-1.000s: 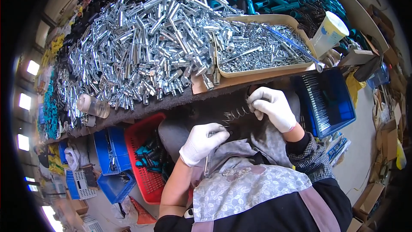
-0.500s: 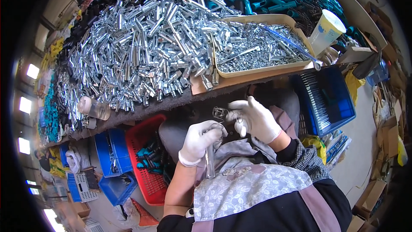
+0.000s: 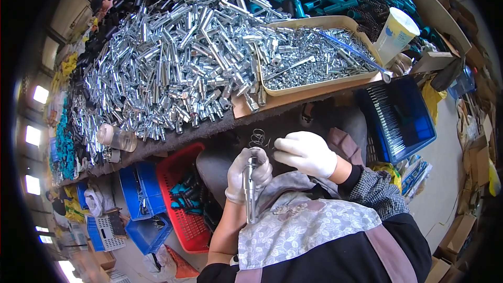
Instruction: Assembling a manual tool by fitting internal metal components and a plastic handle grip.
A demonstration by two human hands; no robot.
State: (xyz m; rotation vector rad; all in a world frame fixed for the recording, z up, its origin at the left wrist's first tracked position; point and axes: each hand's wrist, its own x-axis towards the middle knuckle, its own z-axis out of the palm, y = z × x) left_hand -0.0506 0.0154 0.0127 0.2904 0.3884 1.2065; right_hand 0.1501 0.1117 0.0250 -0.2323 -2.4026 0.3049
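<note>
Your left hand (image 3: pixel 247 175), in a white glove, is wrapped around the metal tube (image 3: pixel 250 196), and your lap lies beneath it. The tube's long axis runs near to far: its near end points back toward your apron (image 3: pixel 309 225), and its far end shows at the top of your fist, close to your thumb. Just beyond that fist stands the coil spring (image 3: pixel 257 137), its loops reaching toward the far side, with a thin wire end bending off to the right.

Your right hand (image 3: pixel 306 154), gloved too, has its fingers bent together and turned left, near that wire end; you cannot tell from here whether they grip it.

At the far right, the pale cup (image 3: pixel 396 35) carries a blue printed patch, too small to make out.

The tube looks silvery and polished, slim and straight, with bright reflections and darker streaks down its length. The spring is thin, shiny wire in open, rounded loops, narrower at the hand than a fist.
</note>
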